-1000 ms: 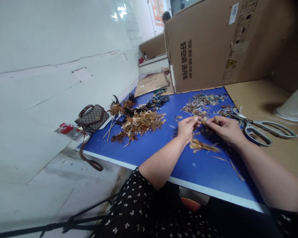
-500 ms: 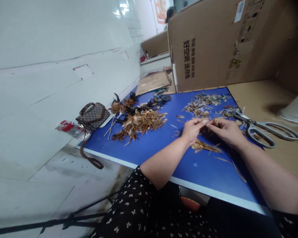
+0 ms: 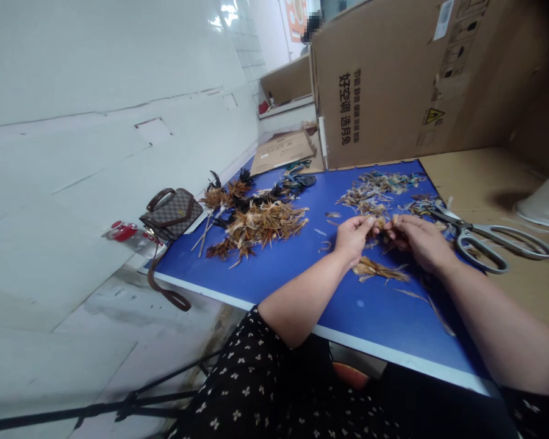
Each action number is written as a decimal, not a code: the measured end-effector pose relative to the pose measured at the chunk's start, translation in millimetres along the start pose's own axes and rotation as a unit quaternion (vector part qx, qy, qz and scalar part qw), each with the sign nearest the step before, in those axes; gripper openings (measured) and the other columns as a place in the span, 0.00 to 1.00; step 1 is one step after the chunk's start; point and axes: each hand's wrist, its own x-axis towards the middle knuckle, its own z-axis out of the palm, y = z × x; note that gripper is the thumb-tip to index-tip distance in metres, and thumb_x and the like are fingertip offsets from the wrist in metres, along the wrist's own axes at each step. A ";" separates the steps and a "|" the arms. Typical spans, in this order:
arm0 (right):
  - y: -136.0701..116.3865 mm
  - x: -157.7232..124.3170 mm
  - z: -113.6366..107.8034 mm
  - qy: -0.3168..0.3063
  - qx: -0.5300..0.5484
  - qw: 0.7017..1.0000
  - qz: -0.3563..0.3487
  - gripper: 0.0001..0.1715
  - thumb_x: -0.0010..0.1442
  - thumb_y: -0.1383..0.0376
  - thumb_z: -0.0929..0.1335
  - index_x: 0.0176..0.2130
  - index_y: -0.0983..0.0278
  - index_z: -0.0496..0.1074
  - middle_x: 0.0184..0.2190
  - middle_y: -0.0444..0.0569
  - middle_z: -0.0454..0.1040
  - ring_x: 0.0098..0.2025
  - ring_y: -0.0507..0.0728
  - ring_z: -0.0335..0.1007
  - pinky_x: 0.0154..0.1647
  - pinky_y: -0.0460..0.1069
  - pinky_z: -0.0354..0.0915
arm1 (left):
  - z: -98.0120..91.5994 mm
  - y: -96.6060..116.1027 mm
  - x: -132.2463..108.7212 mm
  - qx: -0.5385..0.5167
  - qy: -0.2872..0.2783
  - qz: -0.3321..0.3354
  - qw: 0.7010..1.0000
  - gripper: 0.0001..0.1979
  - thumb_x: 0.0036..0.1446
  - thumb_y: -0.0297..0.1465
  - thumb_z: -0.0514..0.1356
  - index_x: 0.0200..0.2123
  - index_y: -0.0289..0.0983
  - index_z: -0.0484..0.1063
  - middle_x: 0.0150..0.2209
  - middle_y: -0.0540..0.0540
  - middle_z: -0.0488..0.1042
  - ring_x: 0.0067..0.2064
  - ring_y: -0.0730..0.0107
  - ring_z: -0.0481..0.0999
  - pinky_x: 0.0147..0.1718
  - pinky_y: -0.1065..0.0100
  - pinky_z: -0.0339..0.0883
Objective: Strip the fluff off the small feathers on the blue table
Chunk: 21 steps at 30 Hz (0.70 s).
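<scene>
My left hand (image 3: 351, 239) and my right hand (image 3: 421, 242) face each other over the right part of the blue table (image 3: 297, 286). Both are closed in a pinch on a small golden-brown feather (image 3: 380, 224), whose ends my fingers hide. A bundle of brown feathers (image 3: 379, 270) lies just below my hands. Behind them spreads a pile of pale feather scraps (image 3: 366, 194). Large scissors (image 3: 478, 235) rest beside my right hand, their grey handles to the right.
At the left lies a heap of brown and black feathers (image 3: 265, 225). A handbag (image 3: 174, 213) and a red-capped bottle (image 3: 130, 235) stand at the table's left edge. A big cardboard box (image 3: 393, 91) walls off the back. A white cone-shaped object (image 3: 546, 195) stands at right.
My fingertips have drawn slightly apart, and more of the golden-brown feather shows between them. The piles and the scissors lie as before.
</scene>
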 end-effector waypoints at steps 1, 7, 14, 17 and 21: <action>0.6 -0.9 0.3 -0.001 -0.004 1.000 -0.001 0.18 0.63 0.49 0.76 0.34 0.59 0.74 0.28 0.45 0.72 0.24 0.52 0.56 0.23 0.50 0.51 | 0.0 -0.4 0.1 -0.002 -0.002 0.000 1.000 0.15 0.53 0.41 0.78 0.35 0.38 0.84 0.35 0.47 0.83 0.35 0.70 0.78 0.47 0.64 0.71; 0.4 -5.5 2.9 -0.023 -0.017 1.000 0.002 0.27 0.60 0.43 0.79 0.31 0.61 0.75 0.27 0.44 0.71 0.25 0.50 0.57 0.24 0.48 0.52 | -2.0 -1.1 -0.5 -0.006 -0.051 0.023 0.998 0.20 0.47 0.45 0.81 0.35 0.37 0.86 0.31 0.48 0.82 0.34 0.71 0.76 0.43 0.65 0.69; -3.0 -6.4 4.4 -0.063 0.004 0.998 0.025 0.26 0.60 0.42 0.78 0.36 0.61 0.77 0.26 0.45 0.69 0.22 0.50 0.52 0.21 0.49 0.47 | 0.2 10.8 -10.4 0.017 -0.139 0.053 0.989 0.19 0.49 0.45 0.80 0.39 0.39 0.89 0.45 0.42 0.87 0.52 0.59 0.83 0.62 0.58 0.69; -3.7 -6.9 4.4 -0.067 0.001 0.997 0.023 0.26 0.61 0.42 0.77 0.36 0.61 0.77 0.25 0.45 0.69 0.22 0.50 0.51 0.20 0.49 0.46 | -0.5 12.2 -10.0 0.025 -0.129 0.055 0.990 0.18 0.49 0.45 0.80 0.38 0.39 0.89 0.44 0.42 0.87 0.52 0.57 0.83 0.64 0.56 0.69; -4.0 -8.5 3.7 -0.052 -0.027 0.998 -0.005 0.28 0.60 0.40 0.78 0.38 0.60 0.77 0.28 0.44 0.72 0.24 0.50 0.56 0.22 0.48 0.52 | -2.5 8.9 -5.7 0.010 -0.105 0.060 0.993 0.19 0.47 0.46 0.81 0.37 0.39 0.89 0.41 0.43 0.87 0.47 0.60 0.83 0.62 0.56 0.70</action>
